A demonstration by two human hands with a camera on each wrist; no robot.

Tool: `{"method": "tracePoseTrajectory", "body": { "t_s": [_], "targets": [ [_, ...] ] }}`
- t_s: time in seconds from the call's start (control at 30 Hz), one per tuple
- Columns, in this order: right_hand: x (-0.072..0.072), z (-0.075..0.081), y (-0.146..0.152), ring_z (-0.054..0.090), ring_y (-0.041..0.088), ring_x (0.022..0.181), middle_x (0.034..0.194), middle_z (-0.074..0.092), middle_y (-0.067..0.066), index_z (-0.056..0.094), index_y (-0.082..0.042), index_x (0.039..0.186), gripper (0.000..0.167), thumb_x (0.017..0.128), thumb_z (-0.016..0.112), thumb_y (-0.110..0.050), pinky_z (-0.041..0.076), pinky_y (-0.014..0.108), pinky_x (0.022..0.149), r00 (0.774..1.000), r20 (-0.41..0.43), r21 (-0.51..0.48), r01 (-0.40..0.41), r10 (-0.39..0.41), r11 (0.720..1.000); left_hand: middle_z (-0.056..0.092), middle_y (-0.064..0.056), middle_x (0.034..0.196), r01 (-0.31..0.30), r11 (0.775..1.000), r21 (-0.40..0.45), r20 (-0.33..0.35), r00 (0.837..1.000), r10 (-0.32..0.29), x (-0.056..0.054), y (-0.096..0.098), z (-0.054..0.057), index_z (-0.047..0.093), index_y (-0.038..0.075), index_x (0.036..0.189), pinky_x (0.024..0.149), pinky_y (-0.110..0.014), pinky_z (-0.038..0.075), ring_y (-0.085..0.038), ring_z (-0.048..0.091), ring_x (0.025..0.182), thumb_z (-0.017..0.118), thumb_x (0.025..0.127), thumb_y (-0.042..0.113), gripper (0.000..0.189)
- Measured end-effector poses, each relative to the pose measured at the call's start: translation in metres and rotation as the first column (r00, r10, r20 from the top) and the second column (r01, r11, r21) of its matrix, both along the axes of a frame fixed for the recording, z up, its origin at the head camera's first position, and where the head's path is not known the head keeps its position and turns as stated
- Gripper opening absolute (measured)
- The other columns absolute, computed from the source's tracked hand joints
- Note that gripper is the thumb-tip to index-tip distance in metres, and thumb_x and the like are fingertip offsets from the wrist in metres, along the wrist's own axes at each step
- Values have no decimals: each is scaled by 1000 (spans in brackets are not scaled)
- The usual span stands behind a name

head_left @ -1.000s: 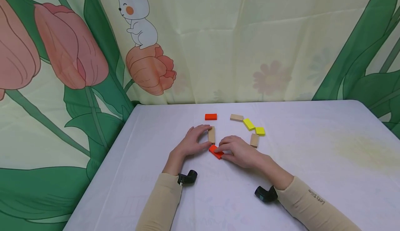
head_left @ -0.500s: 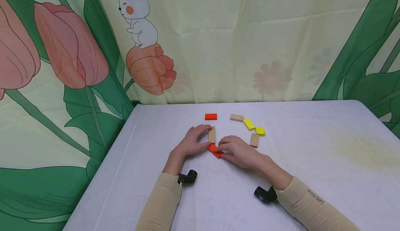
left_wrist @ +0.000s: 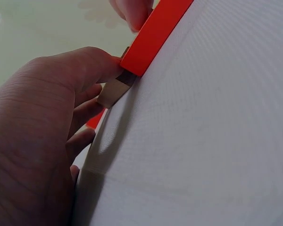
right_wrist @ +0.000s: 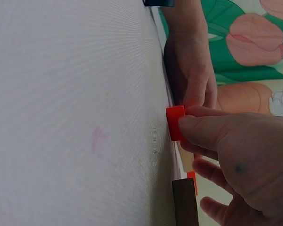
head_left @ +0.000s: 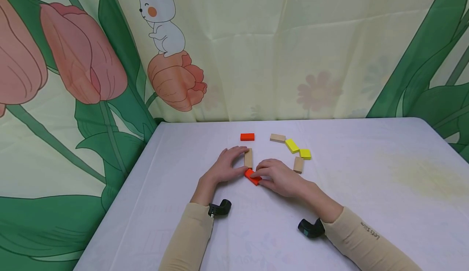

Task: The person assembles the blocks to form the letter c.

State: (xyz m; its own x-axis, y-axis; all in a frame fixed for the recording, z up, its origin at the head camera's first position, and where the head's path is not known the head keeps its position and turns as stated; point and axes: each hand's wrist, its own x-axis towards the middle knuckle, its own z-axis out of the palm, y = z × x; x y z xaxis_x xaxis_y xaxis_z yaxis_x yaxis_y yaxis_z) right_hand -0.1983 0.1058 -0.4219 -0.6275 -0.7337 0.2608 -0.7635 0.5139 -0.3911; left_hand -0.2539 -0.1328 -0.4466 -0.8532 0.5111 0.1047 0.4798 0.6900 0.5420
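My left hand point(head_left: 228, 167) has its thumb and fingers around a plain wooden block point(head_left: 248, 159) that lies lengthwise away from me; the thumb is by the near end, a finger at the far end. Against that near end sits a red block point(head_left: 250, 174), slanting toward the lower right. The thumb and a finger of my right hand point(head_left: 281, 178) pinch this red block. In the left wrist view, the red block point(left_wrist: 156, 38) meets the wooden block point(left_wrist: 114, 92) at an angle, beside my left thumb. Fingers partly cover both blocks.
Another red block point(head_left: 247, 137) lies farther back. To its right, a wooden block point(head_left: 277, 138), two yellow blocks point(head_left: 292, 146) and another wooden block point(head_left: 298, 165) form a curve on the white-covered table point(head_left: 366, 206). A printed curtain point(head_left: 256, 59) hangs behind.
The pinched red block has shifted slightly up and left, closer to the wooden block's near end, along with my right hand. My left hand has barely moved.
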Motion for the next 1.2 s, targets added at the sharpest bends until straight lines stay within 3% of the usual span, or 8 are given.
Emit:
{"method": "tracePoseTrajectory", "body": {
  "t_s": [1.2],
  "targets": [
    [1,3,2,58,28,114,115,66,5,75,-11,118,29,90,75,-6,44,52,104,1000,26,25,16,-16,1000,47,-1,153,5,1000,-13,20,1000,-4,2,0,3,50,18,149,122,-50,10,-21,33,145,68,93,30,60]
  ]
}}
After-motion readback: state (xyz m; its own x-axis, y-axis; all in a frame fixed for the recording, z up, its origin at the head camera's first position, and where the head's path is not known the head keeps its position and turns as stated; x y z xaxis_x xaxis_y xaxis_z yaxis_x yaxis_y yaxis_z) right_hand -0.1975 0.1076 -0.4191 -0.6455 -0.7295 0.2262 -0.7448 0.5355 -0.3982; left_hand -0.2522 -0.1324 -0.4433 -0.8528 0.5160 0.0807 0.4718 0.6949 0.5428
